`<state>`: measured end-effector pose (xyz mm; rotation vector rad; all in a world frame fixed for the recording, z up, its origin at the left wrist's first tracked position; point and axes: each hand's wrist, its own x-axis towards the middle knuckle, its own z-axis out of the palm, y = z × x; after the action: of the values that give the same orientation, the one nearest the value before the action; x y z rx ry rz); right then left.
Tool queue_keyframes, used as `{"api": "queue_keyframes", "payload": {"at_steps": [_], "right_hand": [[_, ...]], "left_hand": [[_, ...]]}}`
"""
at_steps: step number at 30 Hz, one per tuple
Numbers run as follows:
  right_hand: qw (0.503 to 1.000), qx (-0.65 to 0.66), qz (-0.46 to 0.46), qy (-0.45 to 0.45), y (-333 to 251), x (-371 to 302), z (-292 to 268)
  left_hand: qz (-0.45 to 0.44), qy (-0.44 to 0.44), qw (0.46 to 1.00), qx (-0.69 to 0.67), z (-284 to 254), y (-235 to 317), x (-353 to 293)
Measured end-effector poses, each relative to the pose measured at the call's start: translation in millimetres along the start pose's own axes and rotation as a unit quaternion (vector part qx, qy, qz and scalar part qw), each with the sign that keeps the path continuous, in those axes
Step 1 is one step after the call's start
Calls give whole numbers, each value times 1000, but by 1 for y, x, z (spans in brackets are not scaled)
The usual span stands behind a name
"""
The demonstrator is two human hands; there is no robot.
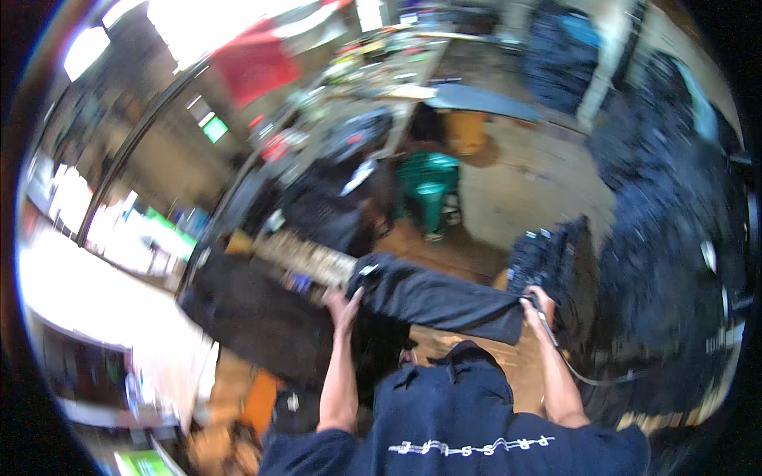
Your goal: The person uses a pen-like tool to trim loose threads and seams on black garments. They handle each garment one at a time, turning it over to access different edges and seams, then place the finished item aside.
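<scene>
A dark grey folded garment (444,297), perhaps trousers, stretches in front of me from hand to hand. My left hand (343,309) grips its left end, thumb up against the cloth. At the other end my right hand (541,308) is closed at the garment's edge. A thin pale cord or hose (575,369) runs from beside that hand off to the right; blur hides what it joins. Just beyond my right hand stands a stack of dark folded garments (540,258). Black cloth (262,309) lies spread to the left of my left hand.
Large heaps of dark garments (675,214) fill the right side. Ahead are a green plastic stool (429,186) and a yellow-brown container (466,131) on the floor. A cluttered table (381,67) stands farther back, with a dark cloth bundle (333,198) at its near end.
</scene>
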<state>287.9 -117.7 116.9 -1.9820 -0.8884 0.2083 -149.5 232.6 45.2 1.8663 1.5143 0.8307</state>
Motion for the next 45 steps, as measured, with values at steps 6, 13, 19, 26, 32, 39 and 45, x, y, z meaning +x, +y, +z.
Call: {"api": "queue_keyframes", "payload": {"at_steps": [6,13,19,26,32,39,45], "right_hand": [[997,-73,39,10,1,-23,-10],[957,-179,-150,169,25,5,-127],[875,-264,-205,351,95,192,-191],[970,-69,-170,162,43,295,-89],[888,104,-393,-214,-33,99,59],[896,96,-309,-304,-28,13,115],[926,85,-248,-270,-39,-7,147]], "left_hand": [[-11,-110,986,126,-34,-2,-2],[173,-147,972,59,22,108,-48],[61,-169,984,-17,203,282,-145],[131,50,988,58,202,234,-100],[14,37,961,275,66,118,29],[62,5,977,204,77,150,-33],[177,-79,950,245,93,114,-22]]}}
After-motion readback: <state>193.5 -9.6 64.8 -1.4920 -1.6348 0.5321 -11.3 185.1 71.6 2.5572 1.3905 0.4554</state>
